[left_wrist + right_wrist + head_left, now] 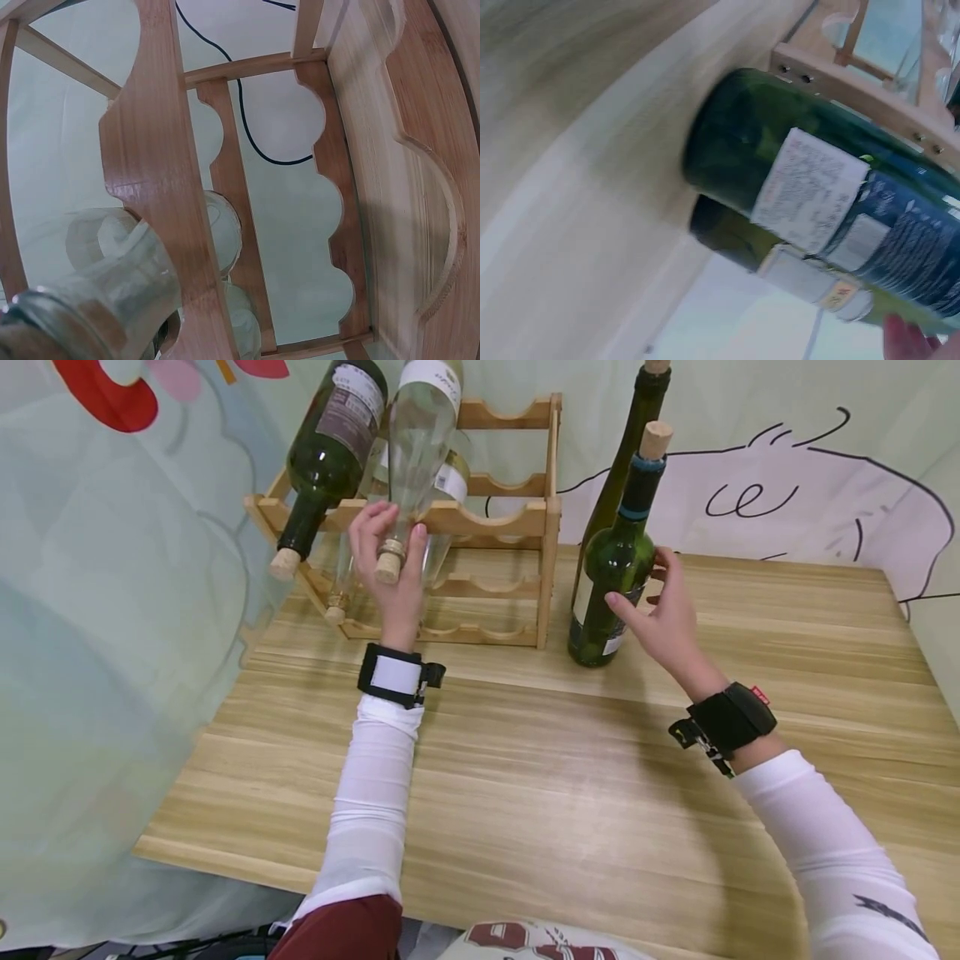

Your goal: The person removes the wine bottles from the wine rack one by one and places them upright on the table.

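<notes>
A clear glass wine bottle (420, 439) with a cork lies in the upper tier of a wooden wine rack (517, 518), neck sloping toward me. My left hand (390, 568) holds its neck, thumb on one side and fingers on the other. In the left wrist view the clear neck (124, 300) passes beside the front rail. My right hand (667, 614) curls round a corked green wine bottle (617, 560) standing right of the rack, thumb on its front. A second green bottle (637, 435) stands close behind it, partly hidden. In the right wrist view only fingertips (907, 334) show.
A dark wine bottle (322, 468) lies in the rack's upper left slot. Clear bottles with corks (336, 608) lie in the lower tier. The rack stands on a wooden table (525, 777) against a printed cloth backdrop (795, 510).
</notes>
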A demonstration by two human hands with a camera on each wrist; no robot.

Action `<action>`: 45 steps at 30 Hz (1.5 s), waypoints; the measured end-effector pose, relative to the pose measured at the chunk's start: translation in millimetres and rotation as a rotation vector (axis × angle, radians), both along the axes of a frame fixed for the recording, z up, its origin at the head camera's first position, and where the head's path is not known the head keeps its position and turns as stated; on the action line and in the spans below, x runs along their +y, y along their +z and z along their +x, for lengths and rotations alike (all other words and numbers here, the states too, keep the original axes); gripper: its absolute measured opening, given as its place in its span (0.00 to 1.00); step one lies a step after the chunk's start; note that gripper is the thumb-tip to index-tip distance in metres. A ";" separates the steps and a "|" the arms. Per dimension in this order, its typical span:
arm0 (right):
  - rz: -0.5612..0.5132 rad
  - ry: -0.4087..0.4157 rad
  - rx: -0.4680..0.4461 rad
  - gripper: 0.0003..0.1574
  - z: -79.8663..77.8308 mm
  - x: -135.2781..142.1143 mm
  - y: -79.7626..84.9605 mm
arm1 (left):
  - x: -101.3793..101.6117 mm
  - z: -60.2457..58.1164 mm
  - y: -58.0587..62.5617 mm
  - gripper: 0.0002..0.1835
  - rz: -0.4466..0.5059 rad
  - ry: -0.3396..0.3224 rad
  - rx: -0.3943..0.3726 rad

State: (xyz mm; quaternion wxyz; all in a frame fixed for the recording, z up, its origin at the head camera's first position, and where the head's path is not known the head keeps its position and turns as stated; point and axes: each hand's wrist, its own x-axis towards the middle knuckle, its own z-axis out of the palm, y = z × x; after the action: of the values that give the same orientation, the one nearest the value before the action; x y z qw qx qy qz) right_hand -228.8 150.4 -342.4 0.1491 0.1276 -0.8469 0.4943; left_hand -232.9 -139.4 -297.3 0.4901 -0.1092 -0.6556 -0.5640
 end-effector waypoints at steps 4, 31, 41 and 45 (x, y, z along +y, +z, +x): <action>0.023 -0.112 0.269 0.36 7.0 -9.9 6.7 | -1.0 0.7 0.0 0.15 -0.002 0.001 0.005; 0.496 0.142 0.572 0.24 -20.4 -89.5 73.8 | -2.1 2.3 0.0 0.15 -0.018 0.005 -0.036; 0.470 0.101 0.542 0.21 -24.7 -97.3 69.2 | -0.4 3.5 0.4 0.15 -0.016 0.011 -0.021; 0.463 0.107 0.520 0.22 -24.4 -98.9 68.6 | -1.3 7.8 -0.9 0.15 -0.005 0.028 -0.008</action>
State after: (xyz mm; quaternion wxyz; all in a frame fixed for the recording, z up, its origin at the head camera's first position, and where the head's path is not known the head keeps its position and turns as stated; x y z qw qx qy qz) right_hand -253.2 51.4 -273.7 0.3006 0.3238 -0.8624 0.2472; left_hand -225.2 -140.7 -298.2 0.4950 -0.0990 -0.6604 -0.5560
